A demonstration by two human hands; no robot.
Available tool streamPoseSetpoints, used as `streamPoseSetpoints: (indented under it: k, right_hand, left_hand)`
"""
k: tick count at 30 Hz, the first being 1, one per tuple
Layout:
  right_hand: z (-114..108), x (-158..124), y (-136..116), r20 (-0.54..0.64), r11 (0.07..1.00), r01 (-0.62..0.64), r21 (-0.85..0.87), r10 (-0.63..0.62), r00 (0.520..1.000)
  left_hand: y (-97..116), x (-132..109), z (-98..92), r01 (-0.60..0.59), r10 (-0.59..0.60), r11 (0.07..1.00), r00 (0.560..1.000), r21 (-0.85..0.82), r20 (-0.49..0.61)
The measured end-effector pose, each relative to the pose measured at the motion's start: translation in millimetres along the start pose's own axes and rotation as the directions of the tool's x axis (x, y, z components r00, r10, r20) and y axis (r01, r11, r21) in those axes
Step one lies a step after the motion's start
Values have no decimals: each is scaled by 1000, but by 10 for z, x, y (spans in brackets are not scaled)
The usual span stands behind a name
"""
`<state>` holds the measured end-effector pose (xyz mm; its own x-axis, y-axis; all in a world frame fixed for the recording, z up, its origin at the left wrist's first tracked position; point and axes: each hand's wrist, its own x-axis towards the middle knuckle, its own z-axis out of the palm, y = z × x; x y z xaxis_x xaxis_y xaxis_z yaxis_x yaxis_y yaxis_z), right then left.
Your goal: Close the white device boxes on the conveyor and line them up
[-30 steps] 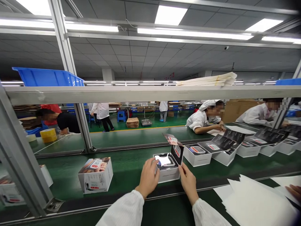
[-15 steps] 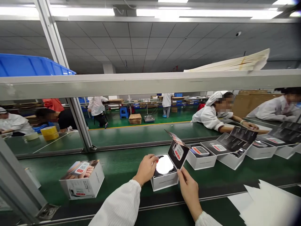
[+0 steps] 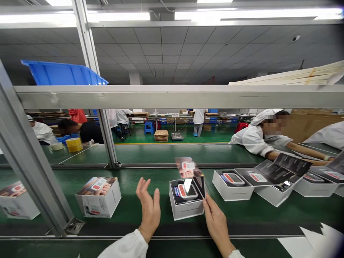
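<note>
**Open on one side, pinched on the other**

From across the floor, the person's left hand (image 3: 148,205) is raised and open, fingers spread, touching nothing. The right hand (image 3: 216,223) pinches the lower edge of a thin printed card lid (image 3: 188,167), which stands tilted up at the far side of a white cardboard box (image 3: 185,209) lying open between the hands. In that box, a black moulded tray (image 3: 174,202) holds a smooth white digital device with a red panel (image 3: 187,191). Just beyond the left hand sits a closed white carton with a glossy photo print (image 3: 98,197), while past the right hand stands another open white box (image 3: 232,190). All of them rest on a green belt (image 3: 145,173).

The weak point looks like that single pinch: a hard squeeze could crease the thin card, or strain the fold where it joins the box. If the belt is running, which cannot be told here, it could drag the box from the right hand. A knock from the raised left hand could shift the box too, and might unsettle the device.
</note>
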<state>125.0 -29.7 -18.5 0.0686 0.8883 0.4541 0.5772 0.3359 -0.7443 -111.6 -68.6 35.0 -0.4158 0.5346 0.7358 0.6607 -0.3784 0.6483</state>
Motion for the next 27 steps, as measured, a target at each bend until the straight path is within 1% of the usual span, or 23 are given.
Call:
streamPoseSetpoints:
  k: [1,2,3,4,5,6,7,8,9,10,11,12,13,14,15,16,17,19,21,22,24,26,27]
  right_hand:
    - [-21,2,-26,49,999,37,-17,-36,998]
    - [-46,7,-54,103,997,72,-41,-67,992]
    - [-73,16,-80,156,993,99,-70,-87,984]
    - [-94,26,-106,200,988,117,-101,-95,975]
    - [-106,36,-131,233,984,126,-126,-94,968]
    - [-105,44,-155,252,982,125,-140,-87,964]
    - [-88,48,-177,262,984,119,-135,-80,962]
    - [-55,47,-199,266,988,109,-109,-77,961]
    - [-10,42,-218,267,993,96,-62,-76,961]
    - [43,35,-235,268,997,81,-3,-77,960]
    - [99,28,-249,269,996,63,58,-76,960]
    - [152,26,-258,269,993,41,113,-70,961]
    - [197,32,-262,269,988,13,155,-54,962]
    - [233,47,-260,269,983,-23,183,-27,963]
    - [258,73,-252,269,977,-66,204,8,963]
    - [277,108,-239,271,967,-111,231,46,962]
    - [293,148,-222,273,950,-158,269,82,959]
    - [337,227,-187,285,895,-235,380,128,950]
    - [415,280,-168,295,821,-271,502,132,946]
    - [463,292,-168,291,788,-272,553,123,949]
    - [550,291,-185,263,755,-248,608,103,959]
    - [572,275,-211,252,784,-233,576,101,963]
    - [543,269,-220,250,814,-238,530,118,961]
  left_hand:
    - [27,27,-94,-29,29,1000,999,3,-35]
    - [51,52,-176,-74,75,997,997,14,-37]
    - [70,70,-242,-127,128,991,992,34,2]
    - [78,77,-288,-182,177,982,981,58,80]
    - [74,71,-314,-225,206,971,960,82,192]
    - [57,52,-319,-253,209,962,922,99,325]
    - [26,19,-308,-258,183,960,869,107,459]
    - [-17,-24,-285,-236,136,966,808,104,573]
    - [-67,-77,-256,-189,83,977,754,94,652]
    - [-120,-134,-229,-129,37,988,713,80,700]
    - [-171,-191,-209,-72,5,995,691,63,723]
    - [-216,-244,-202,-29,-10,999,687,41,727]
    - [-250,-286,-208,-3,-10,1000,693,17,721]
    - [-271,-312,-227,3,4,1000,695,-8,719]
    - [-277,-318,-256,-13,29,1000,687,-28,726]
    - [-265,-301,-288,-52,63,998,670,-39,740]
    - [-235,-259,-318,-119,106,992,647,-37,755]
    - [-124,-102,-349,-323,209,946,598,-5,774]
    - [38,133,-324,-531,312,847,546,33,777]
    - [127,267,-295,-604,349,796,511,40,785]
    - [289,537,-228,-671,365,741,434,25,823]
    - [387,780,-189,-663,317,748,371,10,873]
    - [401,886,-191,-652,283,758,354,18,892]
